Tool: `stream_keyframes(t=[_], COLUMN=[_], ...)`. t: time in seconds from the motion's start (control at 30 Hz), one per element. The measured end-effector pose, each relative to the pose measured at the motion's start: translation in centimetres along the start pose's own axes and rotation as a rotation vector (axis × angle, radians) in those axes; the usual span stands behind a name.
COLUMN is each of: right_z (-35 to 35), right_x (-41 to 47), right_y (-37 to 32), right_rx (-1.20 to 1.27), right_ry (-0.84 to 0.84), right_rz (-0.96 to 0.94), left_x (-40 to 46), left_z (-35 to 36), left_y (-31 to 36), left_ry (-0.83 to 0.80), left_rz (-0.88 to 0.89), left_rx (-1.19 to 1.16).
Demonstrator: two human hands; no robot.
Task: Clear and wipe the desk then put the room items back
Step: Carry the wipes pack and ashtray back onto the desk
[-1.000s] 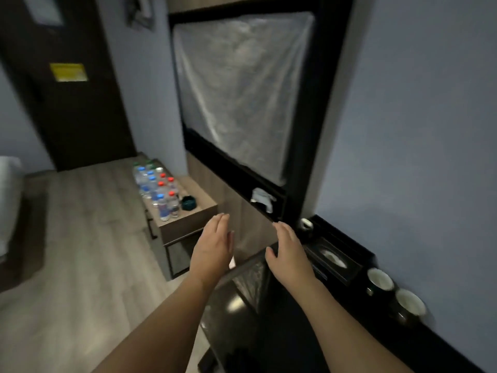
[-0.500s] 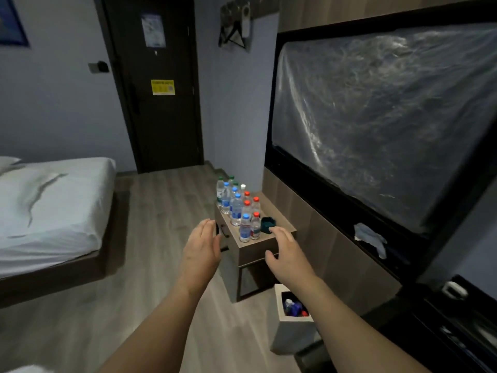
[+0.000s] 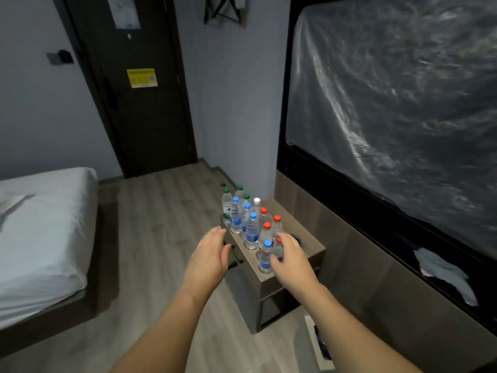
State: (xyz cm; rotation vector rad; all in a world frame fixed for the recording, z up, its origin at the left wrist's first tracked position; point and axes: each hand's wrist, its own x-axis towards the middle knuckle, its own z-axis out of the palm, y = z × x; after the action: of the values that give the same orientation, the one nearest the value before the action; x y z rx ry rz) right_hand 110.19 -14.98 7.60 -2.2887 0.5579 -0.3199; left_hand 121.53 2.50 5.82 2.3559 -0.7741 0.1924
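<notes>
Left hand (image 3: 208, 258): fingers straight and together, palm turned inward, holding nothing; it hangs in the air just left of the side table's front edge.
Right hand (image 3: 291, 258): fingers spread and loosely bent, empty, stretched over the near end of the bottle cluster; whether a fingertip touches a bottle cannot be told.
Water bottles (image 3: 251, 230): a dozen or so stand upright in rows on the side table (image 3: 309, 251), between and beyond the two hands, with green, blue, red and one white cap.
Hidden: a red-capped bottle (image 3: 278, 247) is half covered by the right hand's fingers; a dark, possibly teal object (image 3: 297, 239) just past the knuckles shows only as a sliver.
Cut off: a bin-like thing (image 3: 316, 337) below the right forearm is sliced by the arm, its contents unclear.
Writing: bottle labels are too small to read (blue-and-white and green-and-white bands only); the yellow notice (image 3: 142, 77) on the dark door (image 3: 145, 103) and the paper above it are blurred.
Around: a bed (image 3: 40, 238) with white sheets well left of the left hand; a plastic-covered screen (image 3: 398, 103) up to the right of the right hand; a crumpled white cloth (image 3: 443, 273) on the dark ledge beneath it, well right of the right hand.
</notes>
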Motion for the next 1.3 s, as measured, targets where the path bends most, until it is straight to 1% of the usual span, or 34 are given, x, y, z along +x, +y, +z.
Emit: stream_keyframes(t=[0.13, 0.2, 0.27, 0.37, 0.53, 0.6, 0.67, 0.73, 0.77, 0.83, 0.9, 0.97, 1.0, 1.1, 1.17, 1.23, 1.3], right_z=[3.2, 4.2, 5.1, 7.1, 9.3, 9.2, 8.6, 8.2, 8.1, 8.7, 10.4, 12.1, 12.9, 14.4, 14.5, 13.9, 13.0], right_x=[8.2, 12.2, 16.3, 21.7, 27.3, 29.7, 31.5, 33.3, 34.3, 37.3, 41.2, 44.9, 46.7, 50.7, 52.2, 53.0, 53.6], right_y=[-3.6, -4.3, -4.2, -3.3, -2.6, -2.3, -1.9, -1.2, -0.6, 0.6, 1.4, 2.0, 2.5, 3.9, 4.6, 5.8, 7.5], right_rx=[-0.006, -0.021, -0.005, -0.003, -0.012, -0.045, -0.087, -0.164, -0.182, -0.175, -0.137, -0.087, -0.071, 0.003, 0.022, 0.028, 0.013], right_ry=[-0.053, -0.061, -0.033, 0.02, 0.053, 0.103, 0.14, 0.131, 0.136, 0.164, 0.117, 0.042, 0.03, 0.051, 0.059, 0.039, 0.061], right_rz=[-0.019, -0.022, 0.025, 0.113, 0.321, 0.388, 0.415, 0.438, 0.469, 0.514, 0.513, 0.482, 0.474, 0.54, 0.597, 0.663, 0.737], left_x=[7.4, 10.9, 14.9, 21.8, 32.5, 36.4, 39.6, 41.8, 42.8, 45.2, 48.1, 51.4, 53.1, 58.9, 62.5, 65.9, 68.5], left_z=[-2.4, -2.4, -1.4, 0.7, 3.7, 5.1, 6.6, 8.0, 8.7, 10.1, 11.0, 11.3, 11.3, 11.9, 12.7, 14.8, 18.8], left_y=[-6.8, -9.1, -11.3, -14.4, -18.5, -20.5, -22.7, -24.4, -25.0, -26.0, -27.1, -27.9, -28.2, -27.9, -25.8, -22.8, -19.5], left_ry=[0.101, 0.112, 0.053, -0.058, -0.224, -0.286, -0.327, -0.361, -0.396, -0.483, -0.519, -0.51, -0.509, -0.562, -0.586, -0.676, -0.807], left_rz=[-0.143, -0.203, -0.18, -0.05, 0.044, 0.042, -0.028, -0.109, -0.122, -0.067, -0.035, -0.048, -0.037, 0.034, 0.098, 0.191, 0.345], left_rx=[0.009, 0.001, 0.006, 0.007, -0.024, -0.038, -0.062, -0.066, -0.067, -0.048, -0.019, -0.007, 0.008, 0.089, 0.093, 0.091, 0.11])
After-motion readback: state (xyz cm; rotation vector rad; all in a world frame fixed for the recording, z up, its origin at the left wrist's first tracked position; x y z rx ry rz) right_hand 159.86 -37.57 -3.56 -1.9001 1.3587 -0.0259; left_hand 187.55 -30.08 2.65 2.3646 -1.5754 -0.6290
